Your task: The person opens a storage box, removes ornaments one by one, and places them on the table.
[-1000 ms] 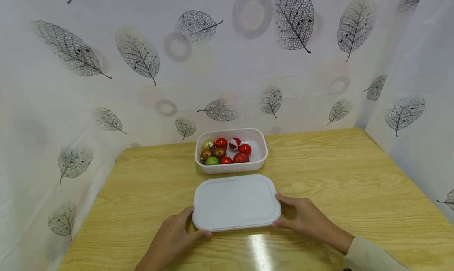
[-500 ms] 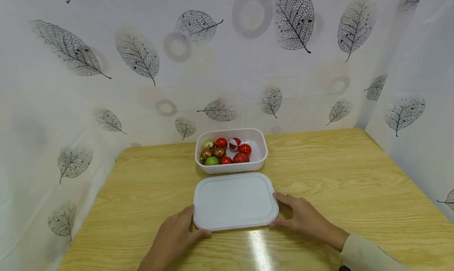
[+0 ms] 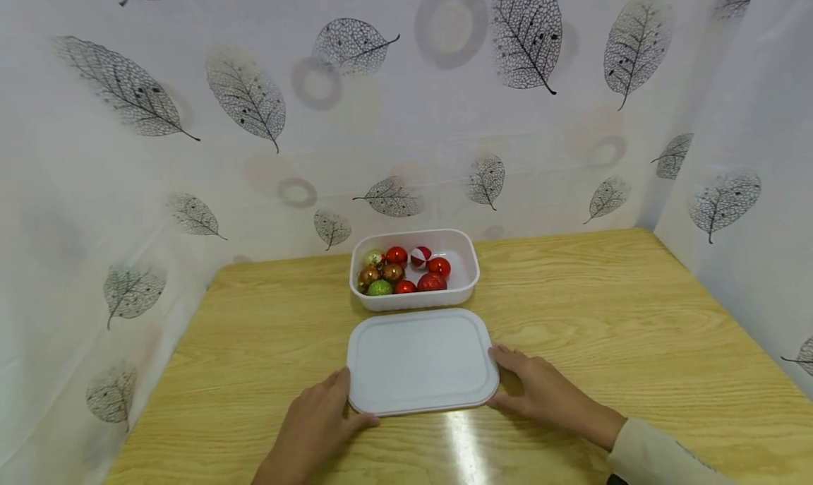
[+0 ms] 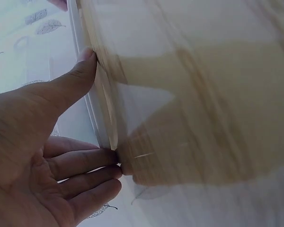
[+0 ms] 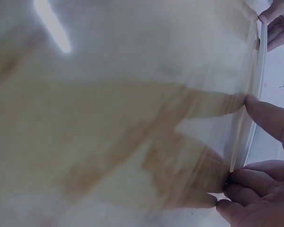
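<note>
A white rectangular lid with rounded corners (image 3: 422,361) lies face up at the table's middle, just in front of a white container. My left hand (image 3: 314,421) grips its near left corner, thumb along the front edge and fingers at the left side. On the opposite side my right hand (image 3: 549,393) holds the near right corner between thumb and fingers. In the left wrist view, the thumb and fingertips of the left hand (image 4: 33,137) meet the lid's thin rim (image 4: 92,109) right at the tabletop. The right wrist view shows the right hand (image 5: 260,165) likewise.
The white container (image 3: 466,270) behind the lid holds several shiny baubles (image 3: 432,282), red, brown, green and pale gold. The glossy wood-grain table (image 3: 603,308) reflects both hands. Leaf-printed white sheeting (image 3: 394,132) stands behind the table and at both sides.
The lid has shifted slightly away from me, toward the container, and its right end a little left. My right hand moved slightly left with it. The container and baubles stayed put.
</note>
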Motion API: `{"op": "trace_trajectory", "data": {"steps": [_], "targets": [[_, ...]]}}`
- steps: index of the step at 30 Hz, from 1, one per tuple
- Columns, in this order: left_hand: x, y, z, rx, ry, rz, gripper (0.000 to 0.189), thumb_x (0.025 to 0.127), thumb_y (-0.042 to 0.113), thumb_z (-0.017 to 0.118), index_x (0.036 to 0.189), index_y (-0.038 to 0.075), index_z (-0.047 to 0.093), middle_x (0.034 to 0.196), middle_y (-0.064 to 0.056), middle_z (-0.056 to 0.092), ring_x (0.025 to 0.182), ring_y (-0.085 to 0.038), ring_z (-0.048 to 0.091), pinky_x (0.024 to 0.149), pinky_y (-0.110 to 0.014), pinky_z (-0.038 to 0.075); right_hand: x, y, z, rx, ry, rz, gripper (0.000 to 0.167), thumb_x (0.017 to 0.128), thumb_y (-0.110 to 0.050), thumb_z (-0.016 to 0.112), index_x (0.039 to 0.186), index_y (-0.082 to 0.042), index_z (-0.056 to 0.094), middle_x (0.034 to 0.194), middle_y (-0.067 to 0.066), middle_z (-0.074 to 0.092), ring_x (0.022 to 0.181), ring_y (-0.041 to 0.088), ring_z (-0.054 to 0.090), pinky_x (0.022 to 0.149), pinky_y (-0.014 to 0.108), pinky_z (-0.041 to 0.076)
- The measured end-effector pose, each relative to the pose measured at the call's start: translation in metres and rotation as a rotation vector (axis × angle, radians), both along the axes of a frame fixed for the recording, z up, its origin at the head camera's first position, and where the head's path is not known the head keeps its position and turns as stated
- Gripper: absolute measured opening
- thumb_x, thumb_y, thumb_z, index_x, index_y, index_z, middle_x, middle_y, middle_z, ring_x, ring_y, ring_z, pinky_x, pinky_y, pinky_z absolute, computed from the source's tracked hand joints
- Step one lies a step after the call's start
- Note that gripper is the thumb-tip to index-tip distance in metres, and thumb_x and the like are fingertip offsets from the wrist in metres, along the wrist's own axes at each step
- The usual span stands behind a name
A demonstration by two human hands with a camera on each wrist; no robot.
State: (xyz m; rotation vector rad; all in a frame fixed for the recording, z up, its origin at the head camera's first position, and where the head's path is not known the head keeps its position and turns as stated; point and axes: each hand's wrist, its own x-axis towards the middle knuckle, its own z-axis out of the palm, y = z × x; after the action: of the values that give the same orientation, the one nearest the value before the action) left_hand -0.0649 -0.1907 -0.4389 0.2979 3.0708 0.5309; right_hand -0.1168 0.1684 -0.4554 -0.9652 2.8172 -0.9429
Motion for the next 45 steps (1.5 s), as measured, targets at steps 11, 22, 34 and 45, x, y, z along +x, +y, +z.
{"op": "trace_trajectory", "data": {"steps": [11, 22, 34, 45], "targets": [[-0.004, -0.002, 0.006, -0.003, 0.014, 0.002, 0.071, 0.079, 0.055, 0.08, 0.118, -0.002, 0.063, 0.111, -0.015, 0.072, 0.089, -0.027, 0.071, 0.073, -0.043, 0.061, -0.009, 0.0, 0.017, 0.034, -0.039, 0.026, 0.066, 0.083, -0.022, 0.086, 0.132, 0.011, 0.058, 0.131, 0.028, 0.062, 0.121, 0.042, 0.061, 0.099, 0.052, 0.054], [-0.034, -0.012, 0.031, 0.123, -0.01, 0.072, 0.069, 0.1, 0.054, 0.057, 0.137, -0.004, 0.059, 0.125, -0.023, 0.067, 0.115, -0.04, 0.065, 0.097, -0.056, 0.056, -0.043, -0.002, 0.052, -0.042, -0.053, 0.022, 0.054, 0.09, -0.023, 0.08, 0.13, 0.009, 0.062, 0.129, 0.022, 0.065, 0.115, 0.039, 0.065, 0.094, 0.051, 0.059], [-0.081, -0.016, 0.036, 0.4, 0.043, 0.111, 0.052, 0.105, 0.034, 0.059, 0.135, -0.008, 0.058, 0.116, -0.02, 0.071, 0.103, -0.032, 0.072, 0.09, -0.048, 0.061, -0.09, -0.024, 0.071, -0.165, -0.119, -0.001, 0.047, 0.094, -0.024, 0.075, 0.128, 0.007, 0.064, 0.121, 0.022, 0.068, 0.106, 0.035, 0.068, 0.094, 0.046, 0.06], [-0.118, -0.016, 0.033, 0.507, -0.09, 0.258, 0.05, 0.105, 0.032, 0.057, 0.135, -0.008, 0.058, 0.105, -0.02, 0.075, 0.092, -0.028, 0.075, 0.081, -0.041, 0.064, -0.128, -0.049, 0.077, -0.178, -0.21, -0.031, 0.045, 0.095, -0.024, 0.073, 0.127, 0.007, 0.065, 0.121, 0.021, 0.069, 0.106, 0.033, 0.069, 0.091, 0.044, 0.061]]}}
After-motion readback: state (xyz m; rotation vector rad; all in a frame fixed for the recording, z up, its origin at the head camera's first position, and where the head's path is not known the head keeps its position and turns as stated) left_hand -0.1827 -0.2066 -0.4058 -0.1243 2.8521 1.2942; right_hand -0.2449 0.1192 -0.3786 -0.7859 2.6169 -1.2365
